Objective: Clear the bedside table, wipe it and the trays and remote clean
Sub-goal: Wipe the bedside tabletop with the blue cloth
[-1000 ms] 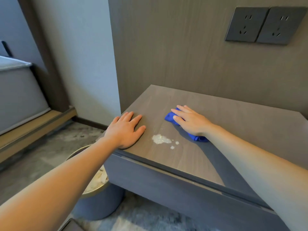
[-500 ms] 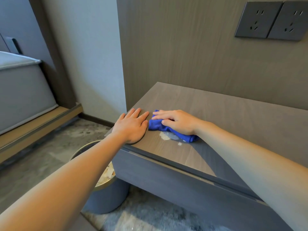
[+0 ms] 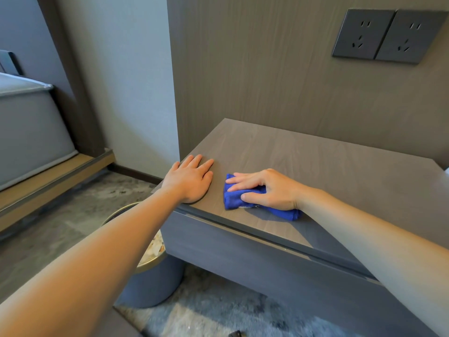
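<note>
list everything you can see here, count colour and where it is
bedside table: one, grey-brown wood grain, against the panelled wall
cloth: one, blue, bunched on the table near its front edge, under the right hand
wall sockets: two, dark grey, side by side on the wall above the table
waste bin: one, grey-blue with a gold rim, on the floor below the table's left front corner, pale litter inside
bed: one, grey, far left
carpet: one, mottled grey, under the table and bin
left hand: one, flat on the table's left front corner, holding nothing
right hand: one, fingers pressing on the cloth
</note>
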